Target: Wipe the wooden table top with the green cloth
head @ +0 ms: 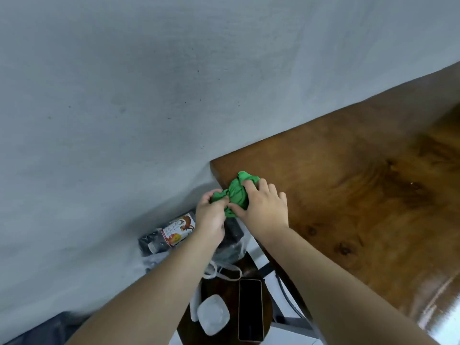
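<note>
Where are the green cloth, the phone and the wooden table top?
green cloth [236,192]: head view, its bunched middle.
phone [250,310]: head view, dark screen's middle.
wooden table top [361,195]: head view, bare wood.

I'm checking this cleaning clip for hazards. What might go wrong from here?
1. The green cloth is bunched up at the table edge, gripped by the left hand and right hand; wadded like this, it may wipe only a narrow strip.
2. Dirt swept off that edge would likely land on the phone and bag below.
</note>
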